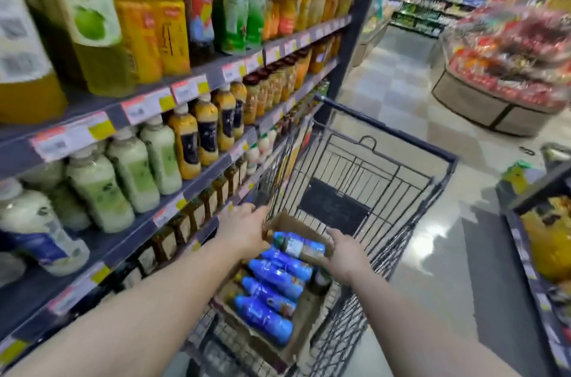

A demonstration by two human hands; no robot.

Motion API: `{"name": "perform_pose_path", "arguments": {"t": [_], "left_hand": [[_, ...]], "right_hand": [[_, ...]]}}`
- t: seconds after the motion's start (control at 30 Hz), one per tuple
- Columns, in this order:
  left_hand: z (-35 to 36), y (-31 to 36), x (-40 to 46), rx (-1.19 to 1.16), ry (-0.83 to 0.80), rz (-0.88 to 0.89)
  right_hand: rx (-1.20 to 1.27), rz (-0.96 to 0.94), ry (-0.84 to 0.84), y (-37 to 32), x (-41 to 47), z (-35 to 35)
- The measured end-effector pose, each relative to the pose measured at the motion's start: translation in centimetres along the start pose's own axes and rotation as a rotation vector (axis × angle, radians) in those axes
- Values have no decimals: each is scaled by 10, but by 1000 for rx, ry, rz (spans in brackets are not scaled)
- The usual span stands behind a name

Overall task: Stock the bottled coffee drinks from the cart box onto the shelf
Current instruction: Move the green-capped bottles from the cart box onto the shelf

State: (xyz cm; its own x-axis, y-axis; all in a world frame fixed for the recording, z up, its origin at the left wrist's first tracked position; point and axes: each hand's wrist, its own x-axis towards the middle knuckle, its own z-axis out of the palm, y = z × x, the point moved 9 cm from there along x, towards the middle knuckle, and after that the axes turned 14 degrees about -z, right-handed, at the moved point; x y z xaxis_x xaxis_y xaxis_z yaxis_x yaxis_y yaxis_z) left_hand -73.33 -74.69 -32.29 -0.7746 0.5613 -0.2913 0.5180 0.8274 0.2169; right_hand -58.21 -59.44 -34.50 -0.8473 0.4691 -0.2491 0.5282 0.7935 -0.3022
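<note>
A cardboard box (296, 342) sits in the near end of the wire cart (386, 178). Several blue-labelled bottles (272, 290) lie side by side in it. One more bottle (298, 246), with a green cap and a brown lower part, lies crosswise on top at the box's far end. My right hand (346, 253) is closed around that bottle's right end. My left hand (244, 231) grips the box's far left rim, beside the bottle's cap. The shelf unit (197, 188) runs along the left, with brown bottled drinks (173, 237) on its lower row, level with the box.
Upper shelves hold large juice bottles (148, 11), pale green drinks (139, 166) and yellow drinks (204, 132), with price tags along the edges. A round snack display (506, 73) stands across the tiled aisle. Another shelf (540, 253) borders the right.
</note>
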Motion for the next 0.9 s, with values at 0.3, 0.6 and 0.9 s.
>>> {"name": "perform_pose_path", "arguments": {"t": [0.3,0.6,0.9], "left_hand": [[87,-15,86,-87,-115,-290],[214,3,122,-195,-361,-568],[271,6,122,-453,-533,-790]], "right_hand": [[-83,-101,-319,71,142,94],[-30,-161,-540,131,221,188],[-68,-217,-630,139,240,217]]}}
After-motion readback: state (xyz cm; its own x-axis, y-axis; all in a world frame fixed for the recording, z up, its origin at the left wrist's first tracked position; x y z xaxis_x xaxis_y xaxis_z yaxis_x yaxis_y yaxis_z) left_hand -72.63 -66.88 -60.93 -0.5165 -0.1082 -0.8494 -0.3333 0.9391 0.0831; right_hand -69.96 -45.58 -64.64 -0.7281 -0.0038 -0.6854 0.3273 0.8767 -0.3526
